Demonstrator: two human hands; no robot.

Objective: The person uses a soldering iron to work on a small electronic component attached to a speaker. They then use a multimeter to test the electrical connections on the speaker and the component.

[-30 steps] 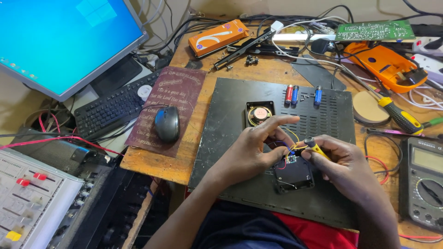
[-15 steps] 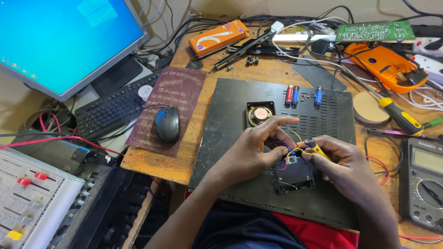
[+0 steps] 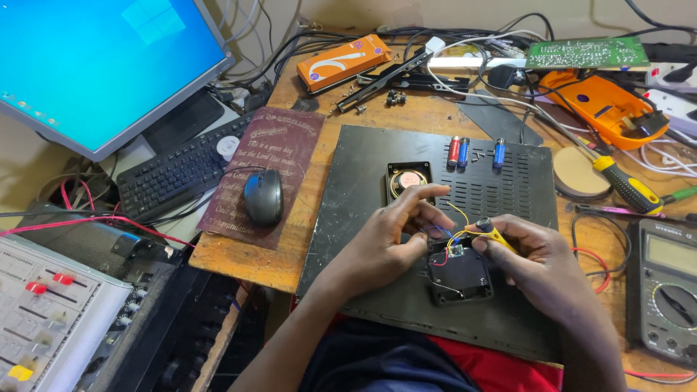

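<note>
My left hand (image 3: 388, 236) rests on a black metal panel (image 3: 370, 181), fingers spread, fingertips touching thin coloured wires at a small black plastic case (image 3: 461, 279). A tiny circuit board (image 3: 455, 251) sits at the case's top edge. My right hand (image 3: 534, 261) grips a small yellow-handled tool (image 3: 496, 234), its tip pointing at that board. A small round speaker (image 3: 408, 179) lies on the panel just beyond my left hand.
Three cylindrical batteries (image 3: 462, 152) lie on the panel's far part. A mouse (image 3: 263, 196) sits on a maroon pad, with keyboard (image 3: 170, 174) and monitor (image 3: 94, 65) at left. A multimeter (image 3: 668, 287) is at right; a yellow screwdriver (image 3: 626, 185), orange tool (image 3: 606, 109), cables behind.
Both hands stay at the small case; only slight finger shifts show.
</note>
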